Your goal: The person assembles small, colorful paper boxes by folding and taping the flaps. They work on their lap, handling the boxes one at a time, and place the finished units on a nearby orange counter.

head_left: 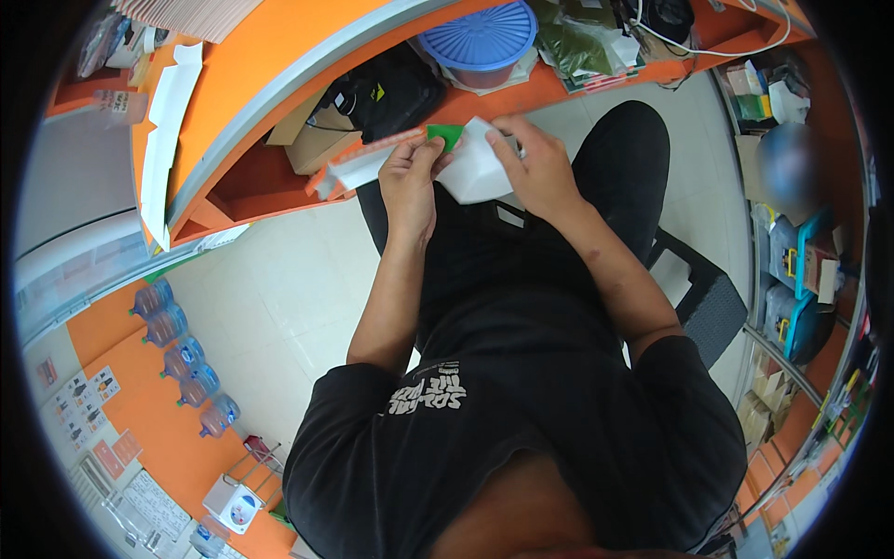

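Observation:
In front of my lap I hold a sheet of thin card [477, 168], white on its broad face, with a green patch and an orange-and-white strip at its left. It is bent along folds and looks like a partly folded carton. My left hand [413, 182] pinches it between thumb and fingers by the green patch. With its fingers bent over the top right edge, my right hand [538, 170] grips the white part. Some of the right fingertips are hidden behind the card.
Ahead curves an orange counter [279, 65] with a grey edge; a white cut card strip [170, 140] lies on its left. The shelf below holds a black bag [396, 98] and a blue-lidded tub [480, 42]. A dark stool [703, 303] and stocked shelves stand right; water bottles [191, 359] line the left.

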